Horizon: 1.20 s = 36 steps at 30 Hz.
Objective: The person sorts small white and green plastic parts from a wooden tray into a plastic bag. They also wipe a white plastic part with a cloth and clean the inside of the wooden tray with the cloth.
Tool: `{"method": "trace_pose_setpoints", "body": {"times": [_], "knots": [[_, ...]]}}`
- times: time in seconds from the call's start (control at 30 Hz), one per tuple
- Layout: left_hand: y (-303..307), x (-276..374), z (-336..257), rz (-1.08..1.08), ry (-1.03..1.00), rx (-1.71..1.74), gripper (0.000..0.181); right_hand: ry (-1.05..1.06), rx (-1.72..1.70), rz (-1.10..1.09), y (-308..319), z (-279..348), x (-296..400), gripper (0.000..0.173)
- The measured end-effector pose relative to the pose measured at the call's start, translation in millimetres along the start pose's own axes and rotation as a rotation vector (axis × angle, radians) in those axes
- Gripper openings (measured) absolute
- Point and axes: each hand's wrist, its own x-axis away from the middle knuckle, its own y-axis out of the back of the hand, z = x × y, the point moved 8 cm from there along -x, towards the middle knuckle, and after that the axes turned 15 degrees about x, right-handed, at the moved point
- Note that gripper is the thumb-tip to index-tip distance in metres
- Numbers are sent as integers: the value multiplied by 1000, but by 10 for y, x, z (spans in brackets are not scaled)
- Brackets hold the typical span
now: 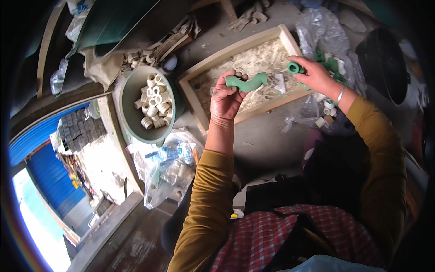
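My left hand (pixel 228 97) grips a curved green plastic pipe fitting (pixel 247 85) by its left end; the free end points right. Farther right, my right hand (pixel 316 73) holds a short green pipe fitting (pixel 295 67), its round opening facing me. Below both hands lies a shallow wooden frame tray (pixel 190 98) with pale shavings or fibres inside. A small white scrap (pixel 280 83) rests in it between my hands. Under and beside my right hand is a pile of green fittings (pixel 331 64), partly hidden by the hand and clear plastic.
Left of the tray stands a round bucket (pixel 127 105) with many cream pipe fittings (pixel 156 98). A clear plastic bag (pixel 159 185) of mixed items sits below it. Crumpled plastic film (pixel 321 29) and a dark round container (pixel 382 66) are at right. Gloves (pixel 249 15) lie beyond the tray.
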Motion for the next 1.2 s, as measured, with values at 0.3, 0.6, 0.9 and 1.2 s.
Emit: {"method": "trace_pose_setpoints", "body": {"times": [0.3, 0.6, 0.9, 1.2], "knots": [[-31, -499, 1610, -358, 216, -100, 21, -835, -818, -222, 288, -1508, 1024, 35], [69, -513, 1420, -410, 175, -868, 41, -714, -526, -221, 247, -1775, 897, 50], [812, 209, -1007, -750, -117, -2418, 42, -24, 104, -440, 665, -490, 546, 37], [838, 76, -825, -582, -129, -2418, 35, 341, 637, 99, -807, 248, -248, 30]]}}
